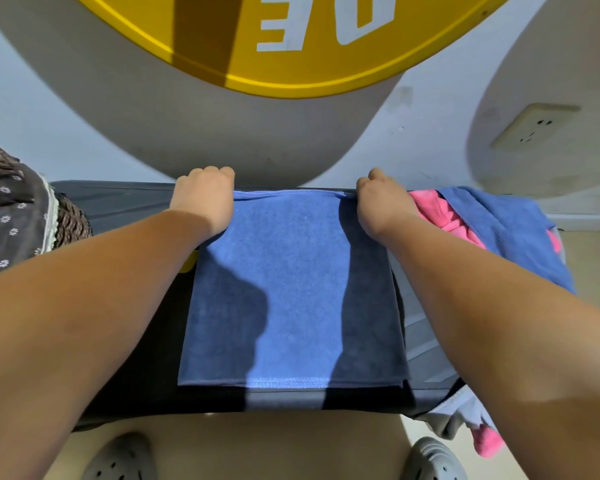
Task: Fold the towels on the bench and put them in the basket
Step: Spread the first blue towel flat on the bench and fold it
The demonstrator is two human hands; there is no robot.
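Both hands pinning the far corners of a blue towel on the bench.

We see the blue towel (pixel 291 289) spread flat across the dark bench (pixel 118 202), its near hem parallel to the bench's front edge. Our left hand (pixel 203 199) sits curled on the far left corner, and our right hand (pixel 378 202) is curled on the far right corner; the fingers bend over the far edge, so we cannot tell whether they pinch the cloth or only press it. To the right lies a heap (pixel 499 223) of pink and blue towels, partly hanging off the bench end. At the left edge stands the basket (pixel 66 220), woven, with a flowered liner. Grey clogs (pixel 122 459) show below.
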